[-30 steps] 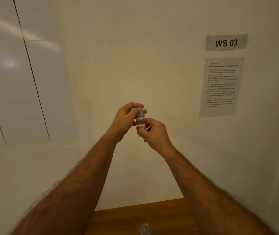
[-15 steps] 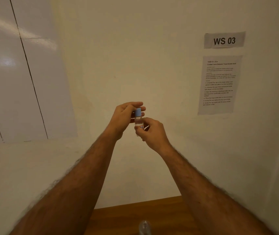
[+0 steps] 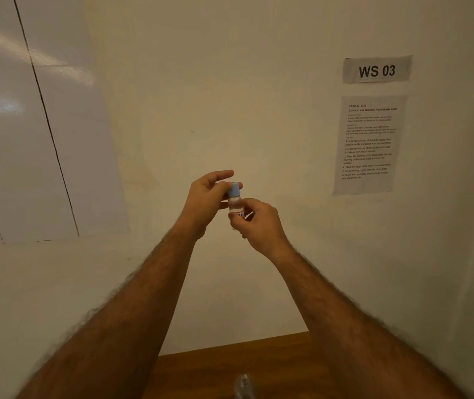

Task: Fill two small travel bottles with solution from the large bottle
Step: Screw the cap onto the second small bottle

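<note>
Right hand [image 3: 258, 223] grip clamped on small travel bottle [image 3: 235, 204], upright, mid-air. Left hand [image 3: 205, 200] grip pinched on its blue cap [image 3: 234, 189].

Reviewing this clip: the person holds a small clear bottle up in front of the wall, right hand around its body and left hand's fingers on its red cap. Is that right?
Not quite: the cap is light blue, not red, as the head view shows. The rest holds: the small clear bottle is held up in front of the wall, the right hand around its body and the left hand with its fingers on the cap.
</note>
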`<state>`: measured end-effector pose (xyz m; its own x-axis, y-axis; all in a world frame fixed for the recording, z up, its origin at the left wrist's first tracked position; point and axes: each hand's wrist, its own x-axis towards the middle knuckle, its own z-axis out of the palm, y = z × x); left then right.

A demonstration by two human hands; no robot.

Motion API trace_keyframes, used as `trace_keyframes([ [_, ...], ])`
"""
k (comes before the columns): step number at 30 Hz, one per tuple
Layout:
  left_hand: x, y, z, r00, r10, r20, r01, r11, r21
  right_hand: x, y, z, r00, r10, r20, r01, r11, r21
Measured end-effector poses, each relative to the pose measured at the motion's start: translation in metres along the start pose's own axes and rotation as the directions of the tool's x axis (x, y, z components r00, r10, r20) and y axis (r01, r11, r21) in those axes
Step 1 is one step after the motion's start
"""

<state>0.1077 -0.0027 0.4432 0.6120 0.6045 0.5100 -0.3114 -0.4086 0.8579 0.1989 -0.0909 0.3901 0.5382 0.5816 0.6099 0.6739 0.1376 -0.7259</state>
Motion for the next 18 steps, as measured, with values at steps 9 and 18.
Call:
trace_keyframes([
  [9,0.0,0.0003,0.0025,0.998,0.052,-0.023,-0.05,0.996,0.073,-0.0021,-0.0032,-0.0027,1.0,-0.017,-0.001,0.017,1.0,0.005],
  [18,-0.0029,0.0022,0.0004,0.997,0.009,0.074,-0.011,1.0,0.025,-0.002,-0.0011,-0.003,1.0,-0.001,-0.006,0.0,1.0,-0.016],
])
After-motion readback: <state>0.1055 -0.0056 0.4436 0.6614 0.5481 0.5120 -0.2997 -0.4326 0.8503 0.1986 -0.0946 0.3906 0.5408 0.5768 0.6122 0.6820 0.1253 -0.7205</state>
